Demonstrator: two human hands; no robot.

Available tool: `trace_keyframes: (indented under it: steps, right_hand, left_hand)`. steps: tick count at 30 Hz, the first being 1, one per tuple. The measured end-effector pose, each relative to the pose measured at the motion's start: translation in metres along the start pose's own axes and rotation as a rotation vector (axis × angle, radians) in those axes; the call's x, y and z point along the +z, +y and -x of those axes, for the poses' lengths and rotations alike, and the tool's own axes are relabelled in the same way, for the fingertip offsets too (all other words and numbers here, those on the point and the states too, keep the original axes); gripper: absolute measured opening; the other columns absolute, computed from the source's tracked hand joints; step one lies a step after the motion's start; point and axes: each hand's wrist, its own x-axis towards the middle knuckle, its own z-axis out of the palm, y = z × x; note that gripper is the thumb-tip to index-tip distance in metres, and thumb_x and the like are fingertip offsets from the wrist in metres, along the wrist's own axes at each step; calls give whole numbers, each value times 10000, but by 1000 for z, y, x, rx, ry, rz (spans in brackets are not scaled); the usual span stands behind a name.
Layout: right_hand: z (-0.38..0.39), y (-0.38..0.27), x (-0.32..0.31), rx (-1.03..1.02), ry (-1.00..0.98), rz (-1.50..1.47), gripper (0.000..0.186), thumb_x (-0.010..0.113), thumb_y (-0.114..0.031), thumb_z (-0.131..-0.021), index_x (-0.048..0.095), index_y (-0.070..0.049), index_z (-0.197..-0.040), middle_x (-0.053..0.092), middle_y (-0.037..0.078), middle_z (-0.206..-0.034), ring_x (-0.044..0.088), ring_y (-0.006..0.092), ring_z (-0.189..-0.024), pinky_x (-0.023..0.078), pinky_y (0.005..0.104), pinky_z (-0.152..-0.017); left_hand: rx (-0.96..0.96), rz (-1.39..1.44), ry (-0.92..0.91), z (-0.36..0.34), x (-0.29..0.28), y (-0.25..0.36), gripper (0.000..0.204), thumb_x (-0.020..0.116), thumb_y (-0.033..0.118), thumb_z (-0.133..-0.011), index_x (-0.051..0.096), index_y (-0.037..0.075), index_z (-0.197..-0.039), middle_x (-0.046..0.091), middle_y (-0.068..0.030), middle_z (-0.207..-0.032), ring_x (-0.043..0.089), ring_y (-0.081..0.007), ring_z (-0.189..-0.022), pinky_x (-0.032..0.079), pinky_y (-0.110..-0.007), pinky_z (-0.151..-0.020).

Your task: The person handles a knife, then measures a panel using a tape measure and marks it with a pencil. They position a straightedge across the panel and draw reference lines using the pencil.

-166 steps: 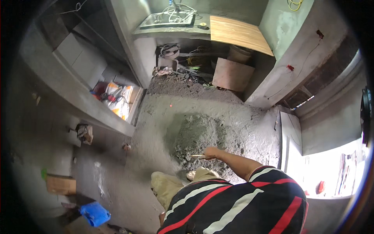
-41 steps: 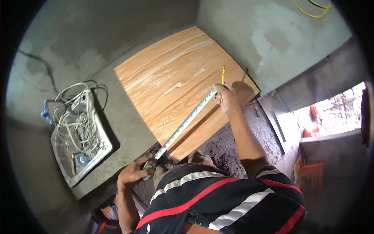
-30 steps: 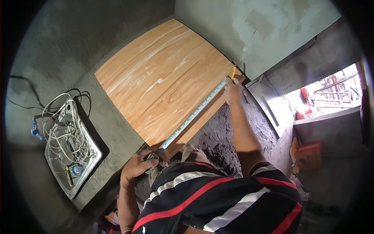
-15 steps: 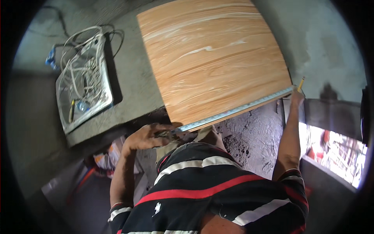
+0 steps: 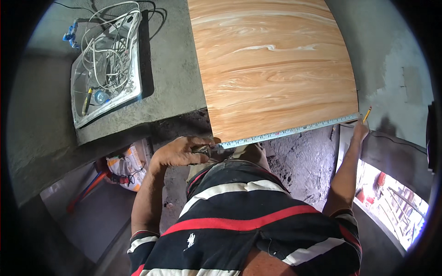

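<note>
A glossy wood-grain panel (image 5: 281, 69) lies on the grey concrete slab, its near edge facing me. Along that edge runs the stretched blade of a tape measure (image 5: 285, 132). My left hand (image 5: 182, 152) is closed around the tape measure's case at the panel's near left corner, its fingertips by the edge. At the near right corner my right hand (image 5: 360, 130) is closed, with a yellow pencil (image 5: 367, 114) sticking up out of it. The tape's far end is at those fingers, which partly hide it.
A dirty white bin (image 5: 138, 69) on the slab holds tangled pale cable (image 5: 94, 60), a yellow-and-black tool (image 5: 87, 102) and a clear round item. Below the slab at left sits a white-and-orange bag (image 5: 131, 168). A concrete wall (image 5: 391, 69) borders the panel's right side.
The whole view has shifted, so the panel and bin sit higher and farther right. Both hands keep their holds at the panel's near corners, with the tape still stretched between them.
</note>
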Motion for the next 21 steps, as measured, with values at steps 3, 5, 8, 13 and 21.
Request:
trace_keyframes:
  steps: [3, 5, 8, 13, 21]
  right_hand:
    - [9, -10, -20, -24, 163, 166, 524, 636, -459, -976, 716, 39, -1117, 745, 220, -1042, 713, 308, -953, 541, 464, -787]
    - [46, -57, -20, 151, 37, -756, 487, 612, -448, -990, 694, 15, -1116, 722, 115, -984, 689, 240, -861, 547, 405, -722]
    - [118, -124, -23, -121, -171, -675, 366, 560, -374, -1027, 641, -17, -1022, 595, 32, -839, 576, 156, -697, 498, 301, -580]
    - [262, -246, -38, -343, -845, -709, 297, 528, -296, -1057, 660, -43, -975, 679, 33, -909, 606, 117, -658, 509, 251, -637]
    - [358, -292, -10, -675, -1132, -623, 143, 721, -127, -924, 670, -18, -1002, 667, 64, -909, 583, 134, -776, 485, 287, -701]
  left_hand:
    - [-48, -148, -11, -2, -3, -1, 600, 784, 254, -850, 625, 53, -1392, 654, -148, -1396, 633, -281, -1256, 474, -375, -1073]
    - [0, -154, -1, 2, -3, -10, 598, 775, 291, -863, 626, 60, -1394, 669, -160, -1366, 656, -282, -1215, 491, -377, -1047]
    - [35, -139, 6, 1, -3, -17, 590, 760, 311, -875, 629, 65, -1395, 683, -172, -1336, 668, -285, -1194, 499, -372, -1032]
    - [-72, -113, -56, 2, -10, -10, 593, 761, 321, -868, 636, 70, -1390, 698, -180, -1304, 663, -273, -1192, 493, -364, -1036]
    - [-40, -180, -89, 2, -11, -13, 607, 718, 348, -887, 620, 18, -1387, 698, -184, -1288, 652, -257, -1189, 478, -341, -1041]
